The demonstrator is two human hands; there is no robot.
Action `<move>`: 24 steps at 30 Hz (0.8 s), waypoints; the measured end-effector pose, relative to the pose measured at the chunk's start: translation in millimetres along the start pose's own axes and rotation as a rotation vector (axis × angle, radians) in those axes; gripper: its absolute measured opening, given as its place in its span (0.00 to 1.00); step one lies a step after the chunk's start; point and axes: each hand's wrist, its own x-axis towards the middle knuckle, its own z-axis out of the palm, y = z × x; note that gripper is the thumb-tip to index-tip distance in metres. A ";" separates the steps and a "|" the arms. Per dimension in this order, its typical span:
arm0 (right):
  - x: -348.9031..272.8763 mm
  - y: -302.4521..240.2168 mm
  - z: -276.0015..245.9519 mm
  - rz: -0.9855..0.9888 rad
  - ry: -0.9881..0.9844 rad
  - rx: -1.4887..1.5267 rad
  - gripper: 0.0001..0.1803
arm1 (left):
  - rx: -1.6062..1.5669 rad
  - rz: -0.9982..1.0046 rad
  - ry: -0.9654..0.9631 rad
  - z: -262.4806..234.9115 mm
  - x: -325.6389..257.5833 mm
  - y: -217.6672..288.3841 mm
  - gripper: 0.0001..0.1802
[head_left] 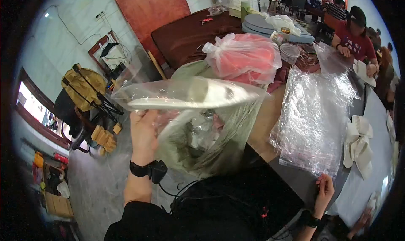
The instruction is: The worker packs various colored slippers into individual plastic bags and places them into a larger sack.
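My left hand (143,133) holds up a clear plastic bag (185,93) with a flat white piece inside it, lying level above a large greenish sack (219,144) that stands open beside the table. My right hand (325,188) rests at the near edge of a stack of clear plastic bags (314,118) on the table, fingers touching its lower corner. A black band sits on each wrist.
A pink-filled plastic bag (244,57) lies behind the sack. White folded pieces (358,144) lie on the grey table (363,190) at right. A person in a red shirt (356,40) works at the far end. A yellow bag on a stand (84,87) is on the floor at left.
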 end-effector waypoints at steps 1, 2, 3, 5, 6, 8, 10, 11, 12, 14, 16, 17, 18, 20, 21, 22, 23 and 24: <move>-0.1 -0.9 0.4 -0.003 -0.003 0.002 0.09 | -0.039 0.008 0.019 -5.5 -0.5 6.9 0.11; -0.3 -2.0 0.5 -0.008 -0.007 0.011 0.09 | -0.066 0.127 -0.013 -23.1 11.5 -9.8 0.11; 0.6 -3.1 1.2 -0.013 -0.016 0.020 0.09 | -0.066 0.129 -0.006 -33.4 16.6 -15.5 0.11; 0.6 -1.6 -1.8 -0.035 -0.017 0.001 0.09 | 0.215 0.107 0.040 -48.6 27.3 -28.4 0.12; 0.5 -0.7 -1.3 -0.054 -0.021 -0.003 0.10 | 0.188 0.078 0.002 -64.3 38.2 -40.9 0.13; 0.4 1.4 0.3 -0.049 -0.016 0.005 0.10 | 0.231 -0.012 0.022 -85.2 52.0 -62.2 0.14; 0.5 3.1 0.2 -0.044 -0.001 0.009 0.10 | 0.188 -0.180 0.030 -96.9 60.9 -80.1 0.14; 1.2 3.7 -0.2 -0.049 -0.005 -0.001 0.11 | 0.184 -0.180 0.028 -100.5 61.6 -88.8 0.14; 1.5 4.0 -0.7 -0.052 -0.009 -0.012 0.11 | 0.085 -0.239 0.079 -100.3 60.9 -94.1 0.14; 2.0 4.3 -2.0 -0.025 0.003 -0.027 0.11 | -0.064 -0.278 0.157 -96.4 64.0 -106.3 0.13; 2.1 4.0 -1.9 0.002 0.001 -0.037 0.11 | -0.042 -0.184 0.185 -101.2 73.2 -129.0 0.13; 1.5 4.2 -0.9 0.004 0.007 -0.016 0.10 | -0.019 -0.089 0.207 -104.5 78.2 -141.0 0.13; 1.6 4.5 -2.1 0.005 0.020 -0.003 0.10 | 0.092 -0.053 0.168 -95.9 81.5 -150.5 0.13; 2.3 7.0 -3.3 -0.030 0.029 -0.003 0.10 | 0.393 0.109 0.124 -60.7 73.1 -170.7 0.13; 1.8 7.3 -3.4 -0.063 0.032 0.012 0.09 | 0.703 0.286 0.080 -42.4 66.4 -179.5 0.14; 2.1 6.3 1.8 -0.066 0.018 0.023 0.09 | 0.818 0.418 0.071 -44.1 66.5 -218.1 0.16; 2.8 5.6 7.5 -0.044 0.011 0.016 0.09 | 0.934 0.548 0.058 -48.2 67.1 -258.1 0.18; 1.7 6.0 4.1 -0.022 0.038 -0.016 0.09 | 0.947 0.154 -0.174 -28.1 63.1 -274.3 0.21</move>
